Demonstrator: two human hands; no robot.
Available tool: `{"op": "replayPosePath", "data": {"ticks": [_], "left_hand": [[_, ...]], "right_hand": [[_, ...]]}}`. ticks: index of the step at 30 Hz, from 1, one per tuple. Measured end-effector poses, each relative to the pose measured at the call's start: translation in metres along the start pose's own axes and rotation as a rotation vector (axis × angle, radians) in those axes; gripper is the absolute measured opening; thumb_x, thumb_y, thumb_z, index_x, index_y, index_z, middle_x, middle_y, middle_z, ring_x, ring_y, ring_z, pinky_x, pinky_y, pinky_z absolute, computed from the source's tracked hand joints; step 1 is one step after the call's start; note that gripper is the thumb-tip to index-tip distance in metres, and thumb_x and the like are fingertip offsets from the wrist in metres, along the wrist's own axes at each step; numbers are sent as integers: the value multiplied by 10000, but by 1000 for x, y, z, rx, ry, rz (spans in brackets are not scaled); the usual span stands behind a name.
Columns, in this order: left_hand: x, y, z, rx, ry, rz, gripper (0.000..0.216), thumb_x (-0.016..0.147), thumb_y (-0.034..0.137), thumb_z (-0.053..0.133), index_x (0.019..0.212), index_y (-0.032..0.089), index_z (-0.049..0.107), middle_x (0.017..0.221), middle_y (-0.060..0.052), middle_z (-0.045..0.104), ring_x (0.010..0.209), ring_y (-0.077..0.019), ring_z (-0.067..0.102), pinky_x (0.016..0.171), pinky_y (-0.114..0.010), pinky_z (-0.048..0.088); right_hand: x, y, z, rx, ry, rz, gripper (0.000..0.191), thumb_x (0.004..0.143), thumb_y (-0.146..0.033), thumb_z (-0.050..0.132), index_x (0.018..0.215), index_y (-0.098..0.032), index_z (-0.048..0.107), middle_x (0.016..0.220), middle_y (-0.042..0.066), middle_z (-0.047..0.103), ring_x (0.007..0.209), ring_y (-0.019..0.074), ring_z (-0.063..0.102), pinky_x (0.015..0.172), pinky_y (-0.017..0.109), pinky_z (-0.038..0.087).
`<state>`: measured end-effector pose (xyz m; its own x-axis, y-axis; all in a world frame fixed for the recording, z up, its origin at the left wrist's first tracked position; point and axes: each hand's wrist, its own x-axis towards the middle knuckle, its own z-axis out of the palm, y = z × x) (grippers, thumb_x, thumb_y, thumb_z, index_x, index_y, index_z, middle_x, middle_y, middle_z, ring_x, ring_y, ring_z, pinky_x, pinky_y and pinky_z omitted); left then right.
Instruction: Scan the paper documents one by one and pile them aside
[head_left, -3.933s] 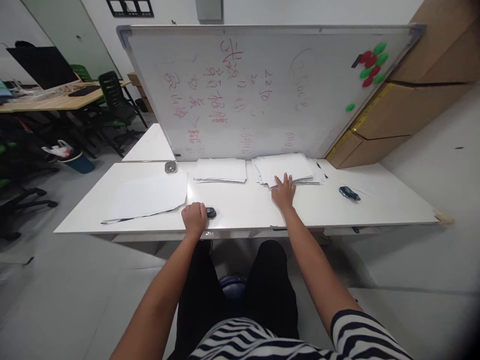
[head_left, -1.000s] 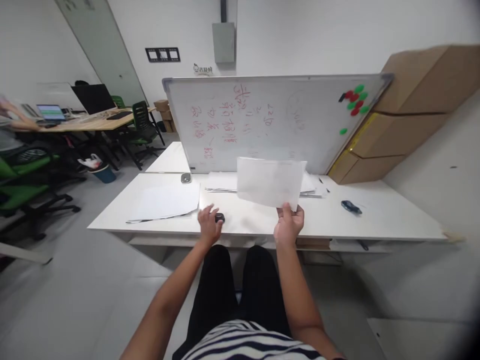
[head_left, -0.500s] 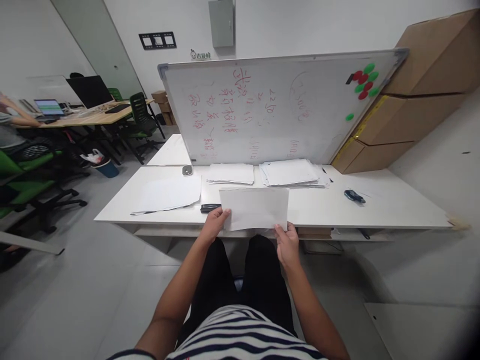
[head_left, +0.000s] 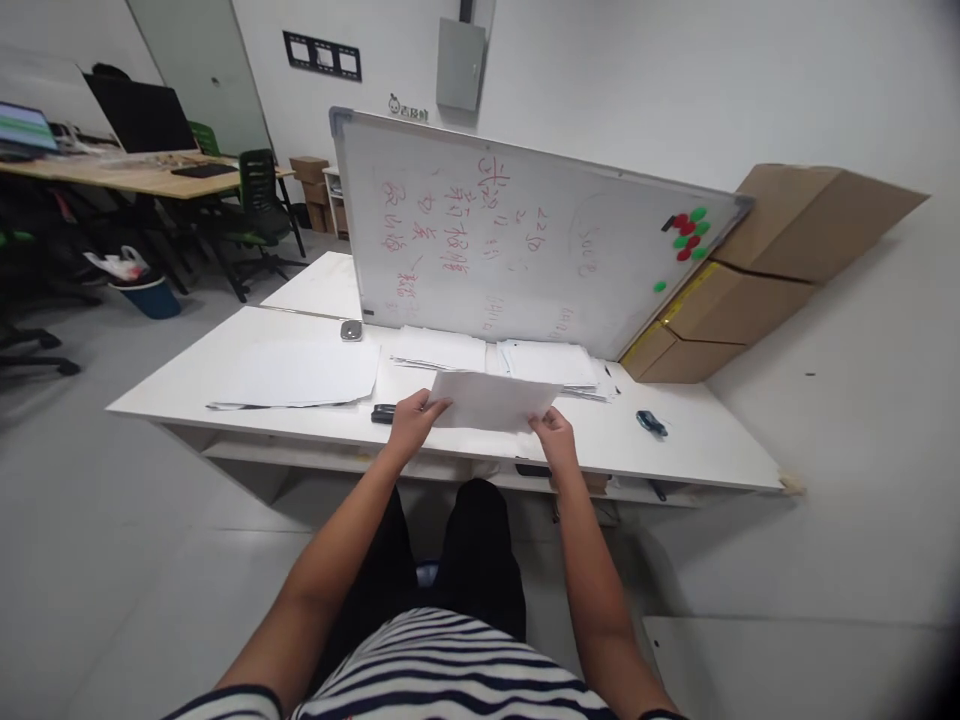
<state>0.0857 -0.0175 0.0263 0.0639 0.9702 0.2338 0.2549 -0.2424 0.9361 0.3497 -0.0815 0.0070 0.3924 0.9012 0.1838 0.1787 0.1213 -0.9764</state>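
Between my hands a white sheet of paper [head_left: 491, 402] is held up, tilted, over the front part of the white desk [head_left: 442, 442]. My left hand [head_left: 414, 418] pinches its left edge, thumb on top. At the lower right corner my right hand [head_left: 556, 436] grips it the same way. Whether it is one sheet or a few I cannot tell. Just left of my left hand lies a black stapler-like object [head_left: 383, 413]. Behind the sheet are two paper stacks, one on the left [head_left: 439, 348] and one on the right [head_left: 546, 362].
More paper [head_left: 296, 372] lies on the desk's left part, near a small grey object [head_left: 351, 330]. A dark blue tool [head_left: 651, 423] rests at the right. A whiteboard [head_left: 450, 220] with writing leans behind, beside stacked cardboard boxes [head_left: 761, 300]. A shelf [head_left: 300, 452] runs under the desktop.
The view has turned and tilted, so the desk appears shifted left. Both hands still hold the paper, which has moved slightly away from me and tipped flatter.
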Motion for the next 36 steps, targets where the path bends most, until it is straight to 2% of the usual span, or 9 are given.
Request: {"op": "replayPosePath", "data": {"ticks": [4,8,11,18,23,27,32,34,36], "left_hand": [[-6,-13,7,54,-14,46,310,809,498,572,726,203,614,686,17,607,711,-148,548,676,-252,411],[-11,-28,15,-67,-71,14,328,801,471,586,991,205,616,974,-40,673,923,-187,599,820,-286,441],[-10,-38,22,-224,-93,-46,440,743,448,659,1084,189,560,1086,-76,655,1005,-201,603,861,-305,456],[-13,-62,34,-348,-103,-156,448,728,428,666,1077,156,598,1088,-105,675,1003,-227,621,889,-359,470],[-22,-65,33,-186,-114,-146,381,769,437,621,1023,152,638,1018,-98,689,964,-246,625,852,-377,475],[-27,-52,17,-49,-171,-83,381,816,440,578,1116,206,582,1048,-68,668,938,-212,618,804,-341,480],[-16,-44,-17,416,8,90,296,911,415,435,1062,229,609,1051,-84,650,1037,-245,565,916,-397,404],[-7,-51,-27,624,118,156,306,920,410,417,1046,223,623,1108,-108,628,1147,-291,493,979,-444,335],[1,-63,-33,735,133,186,317,927,406,403,1078,224,615,1141,-116,609,1178,-300,460,989,-450,312]], "right_hand": [[6,20,3,-121,-88,88,379,640,-508,720,809,-170,692,826,67,716,845,251,639,812,400,485],[8,21,12,-61,-6,-22,443,667,-451,715,1014,-181,660,948,51,704,849,203,631,800,348,491],[6,24,24,11,35,-8,491,653,-438,725,1050,-163,637,990,68,698,886,206,632,826,354,492],[-8,50,44,100,67,136,481,642,-431,728,1018,-138,656,984,87,712,917,236,646,869,399,484],[-20,42,38,-77,55,108,451,732,-486,624,1013,-136,673,1003,95,715,972,256,634,899,400,467],[-44,36,21,-242,-5,106,484,798,-508,547,1091,-139,655,1073,106,701,1017,271,623,899,399,467],[-78,61,0,-228,68,345,454,722,-472,634,999,-116,687,1017,125,718,946,293,658,831,394,509],[-89,74,-4,-135,130,465,425,687,-433,668,964,-111,691,975,125,728,890,287,678,779,384,533],[-97,81,-5,-24,173,542,400,674,-395,685,961,-117,686,948,114,734,844,271,692,741,372,549]]}}
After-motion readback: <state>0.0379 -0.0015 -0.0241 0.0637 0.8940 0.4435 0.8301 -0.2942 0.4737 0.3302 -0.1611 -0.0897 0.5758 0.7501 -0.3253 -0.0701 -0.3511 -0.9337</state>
